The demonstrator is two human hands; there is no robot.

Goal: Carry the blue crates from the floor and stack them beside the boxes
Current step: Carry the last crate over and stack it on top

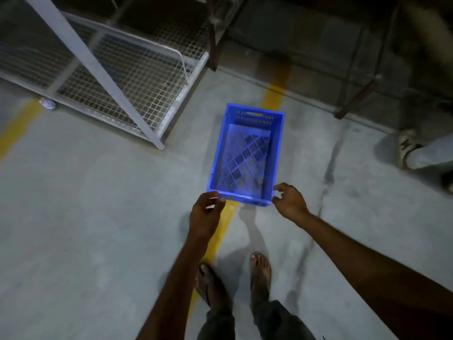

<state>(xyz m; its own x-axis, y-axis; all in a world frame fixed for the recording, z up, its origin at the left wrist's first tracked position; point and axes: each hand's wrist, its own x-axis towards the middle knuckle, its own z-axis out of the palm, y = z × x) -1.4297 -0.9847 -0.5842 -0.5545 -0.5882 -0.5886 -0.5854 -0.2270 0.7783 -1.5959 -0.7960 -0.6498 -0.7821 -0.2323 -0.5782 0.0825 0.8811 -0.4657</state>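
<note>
One empty blue crate (246, 155) with a slotted bottom stands on the concrete floor, across a yellow painted line. My left hand (206, 213) is at its near left corner, fingers curled and apart, fingertips touching the rim. My right hand (290, 201) hovers at the near right corner, fingers spread, close to the rim without gripping it. No boxes or other crates are in view.
A wire-mesh trolley (127, 77) with a slanted white bar stands to the left. Dark rack legs (215, 33) rise behind the crate. Another person's shoe and trouser leg (411, 148) are at the right. My sandalled feet (235, 280) stand on the yellow line (220, 236).
</note>
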